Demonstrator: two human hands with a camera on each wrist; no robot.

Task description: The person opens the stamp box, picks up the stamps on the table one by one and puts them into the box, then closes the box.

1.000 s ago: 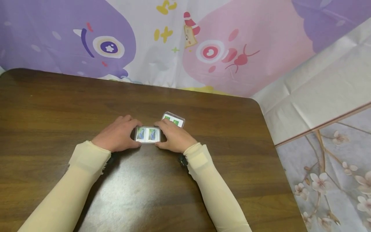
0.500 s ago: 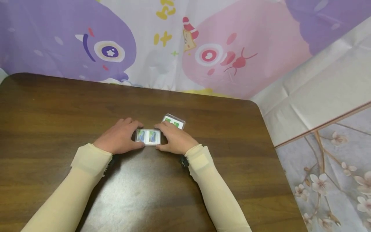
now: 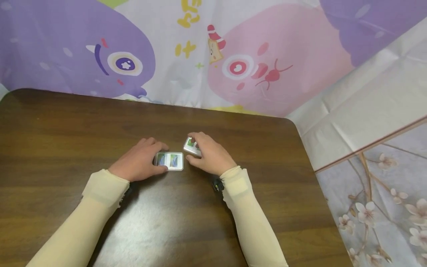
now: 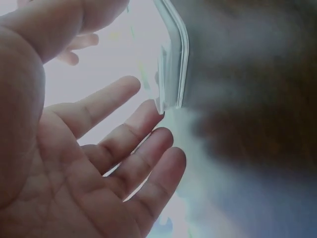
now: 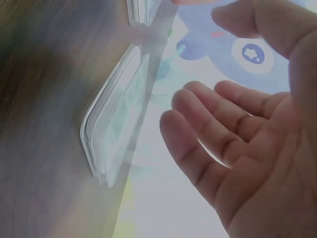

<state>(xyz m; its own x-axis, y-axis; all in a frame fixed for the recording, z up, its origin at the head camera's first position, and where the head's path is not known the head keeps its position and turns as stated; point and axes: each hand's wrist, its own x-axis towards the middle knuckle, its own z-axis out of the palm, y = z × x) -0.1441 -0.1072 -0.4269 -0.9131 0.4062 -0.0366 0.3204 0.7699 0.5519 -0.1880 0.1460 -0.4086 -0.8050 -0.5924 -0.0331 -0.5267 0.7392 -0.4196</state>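
A flat clear plastic case [image 3: 175, 161] with two small blue-green pictures on white lies near the middle of the table. My left hand [image 3: 137, 160] pinches its left end, thumb at the near edge and fingers at the far edge. In the left wrist view the case [image 4: 173, 54] shows between thumb and fingers. A second clear case [image 3: 191, 147], with green pictures, lies tilted to the right and farther back. My right hand [image 3: 212, 155] is over its right part and hides it. The right wrist view shows this case [image 5: 116, 119] apart from the right hand's spread fingers.
Both cases are on a brown wood-grain table [image 3: 83, 122]. A cloth [image 3: 180, 81] with purple and pink cartoon figures hangs behind its far edge. At the right stands a white and floral cloth [image 3: 383, 207]. Pale sleeves cover both forearms.
My right hand has left the right end of the first case and moved right to the second one. The left hand stays at the first case. The head view has tilted slightly.
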